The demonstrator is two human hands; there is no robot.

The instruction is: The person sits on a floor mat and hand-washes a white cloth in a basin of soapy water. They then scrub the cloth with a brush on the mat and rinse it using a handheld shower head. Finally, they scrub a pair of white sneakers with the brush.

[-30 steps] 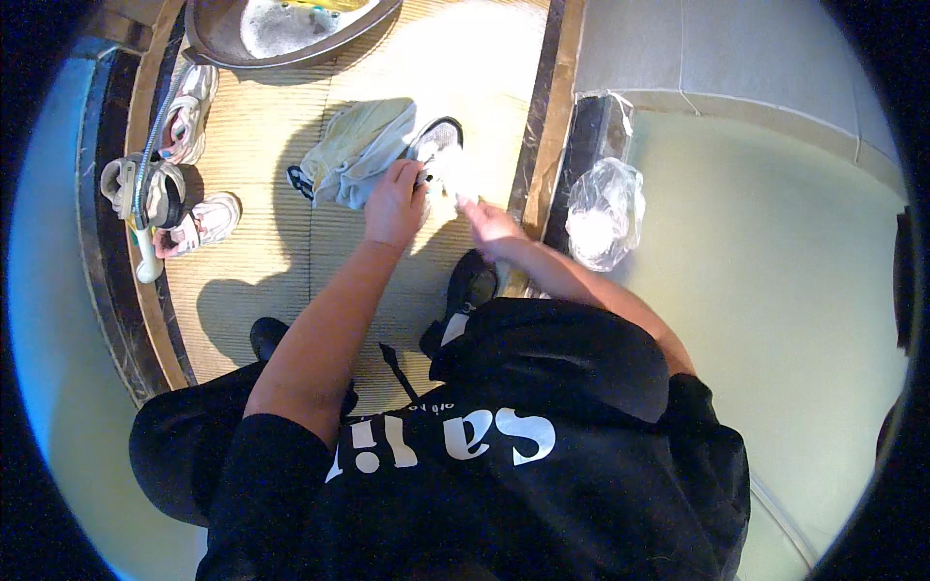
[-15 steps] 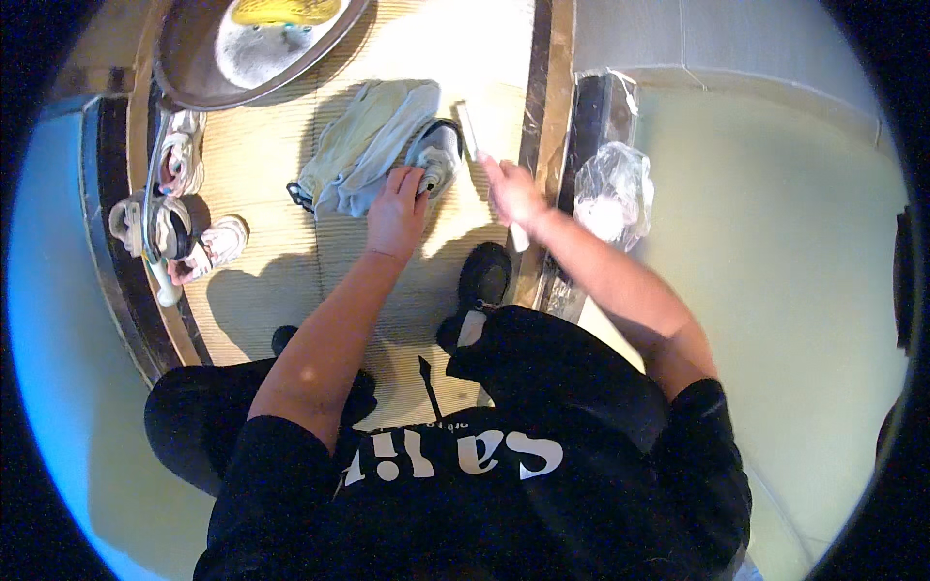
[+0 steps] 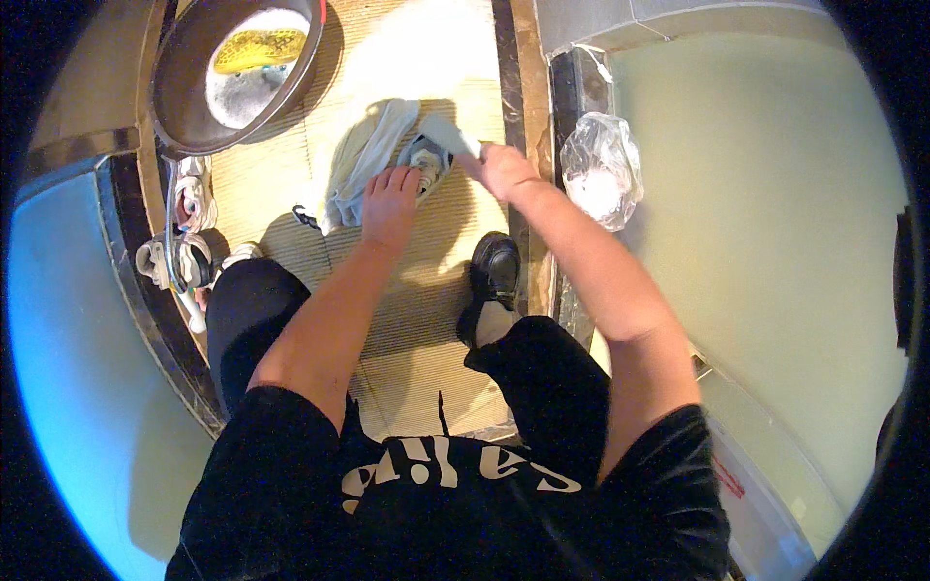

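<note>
A crumpled pale grey bundle of cloth [image 3: 363, 160], bag-like with a dark rim and a small black buckle [image 3: 306, 216] at its left, lies on the ribbed mat [image 3: 407, 320]. My left hand [image 3: 391, 201] presses on its near right part, fingers curled over the edge and closed on the fabric. Just right of the bundle, my right hand [image 3: 506, 172] is closed round a long white tool [image 3: 450, 136], whose far end lies over the bundle's top right. Motion smears the tool, so its exact kind cannot be told.
A dark basin [image 3: 179, 87] at far left holds suds and a yellow ribbed object [image 3: 260, 50]. Shoes [image 3: 194, 208] and a white-handled object [image 3: 194, 315] lie along the left edge. A clear plastic bag [image 3: 603, 169] sits on the right ledge. My black shoe [image 3: 496, 266] stands on the mat.
My right hand has moved with the white tool, which now reaches over the bundle's edge. The left hand stays on the bundle. The whole view has shifted slightly.
</note>
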